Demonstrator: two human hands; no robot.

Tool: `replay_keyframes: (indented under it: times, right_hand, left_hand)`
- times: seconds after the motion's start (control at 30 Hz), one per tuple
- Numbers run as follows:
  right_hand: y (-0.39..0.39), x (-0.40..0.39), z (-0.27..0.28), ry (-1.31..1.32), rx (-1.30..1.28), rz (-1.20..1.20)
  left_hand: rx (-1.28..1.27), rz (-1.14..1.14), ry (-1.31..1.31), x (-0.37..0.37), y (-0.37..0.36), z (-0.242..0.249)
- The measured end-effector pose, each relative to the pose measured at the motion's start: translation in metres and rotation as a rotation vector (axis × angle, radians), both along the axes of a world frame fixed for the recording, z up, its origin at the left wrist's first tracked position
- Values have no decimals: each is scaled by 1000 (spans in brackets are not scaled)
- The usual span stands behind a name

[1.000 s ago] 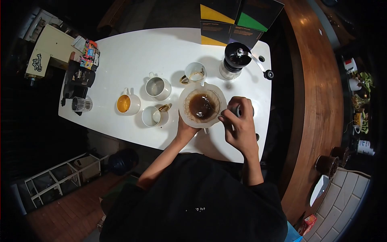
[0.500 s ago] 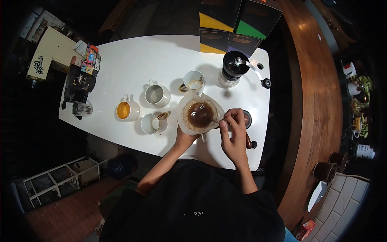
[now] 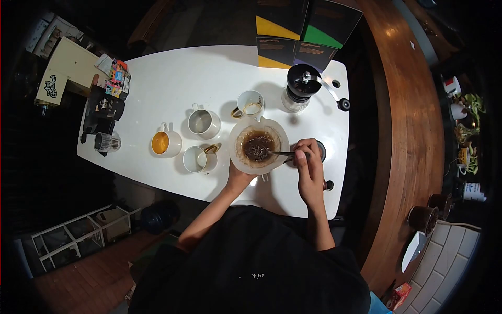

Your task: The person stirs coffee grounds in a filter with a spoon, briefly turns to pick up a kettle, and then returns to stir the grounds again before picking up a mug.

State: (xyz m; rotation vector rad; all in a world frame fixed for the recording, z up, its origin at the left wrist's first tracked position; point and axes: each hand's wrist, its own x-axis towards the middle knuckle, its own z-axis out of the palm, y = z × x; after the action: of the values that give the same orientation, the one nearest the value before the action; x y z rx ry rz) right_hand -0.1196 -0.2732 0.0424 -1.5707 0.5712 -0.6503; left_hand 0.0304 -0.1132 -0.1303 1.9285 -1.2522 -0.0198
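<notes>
A pale coffee dripper lined with a paper filter (image 3: pixel 278 137) holds wet brown coffee (image 3: pixel 256 147). My left hand (image 3: pixel 240 178) is closed around the near left side of the dripper, its fingers partly hidden beneath it. Between the thumb and fingers of my right hand (image 3: pixel 310 172) is a thin dark spoon (image 3: pixel 284 154), its far end over or in the coffee. Just beyond the dripper stands a stained mug (image 3: pixel 251 103). What supports the dripper from below is hidden.
Three mugs, one white-lined (image 3: pixel 195 159), one grey (image 3: pixel 203 123) and one gold-lined (image 3: pixel 166 143), stand left. A hand grinder (image 3: pixel 300 89) with a crank is at the back right, before black boxes (image 3: pixel 282 23). A ribbed glass (image 3: pixel 107 142) sits at the table's left end.
My right hand has shifted a little right and nearer, and more of the spoon shows. The coffee's surface looks more broken and bubbly. My left hand stays on the dripper.
</notes>
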Motion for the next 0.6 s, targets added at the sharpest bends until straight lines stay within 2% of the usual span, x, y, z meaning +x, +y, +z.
replay_keyframes:
  times: [0.13, 0.27, 0.37, 0.4, 0.43, 0.6]
  right_hand:
    - [2, -6, 8, 4, -124, -48]
    - [3, -9, 15, -70, -291, -24]
    - [3, -10, 21, 5, -404, 6]
    - [4, -10, 22, 37, -514, 0]
    - [4, -10, 22, 68, -625, -7]
    - [4, -7, 16, 113, -733, -30]
  left_hand:
    - [-12, -12, -46, -1, -1, 9]
    - [-14, 6, 146, -3, -3, 14]
    - [14, 52, 236, -4, -8, 28]
    - [33, 63, 264, -4, -10, 32]
    - [33, 64, 265, -4, -10, 33]
    - [-42, 38, 186, -3, -9, 31]
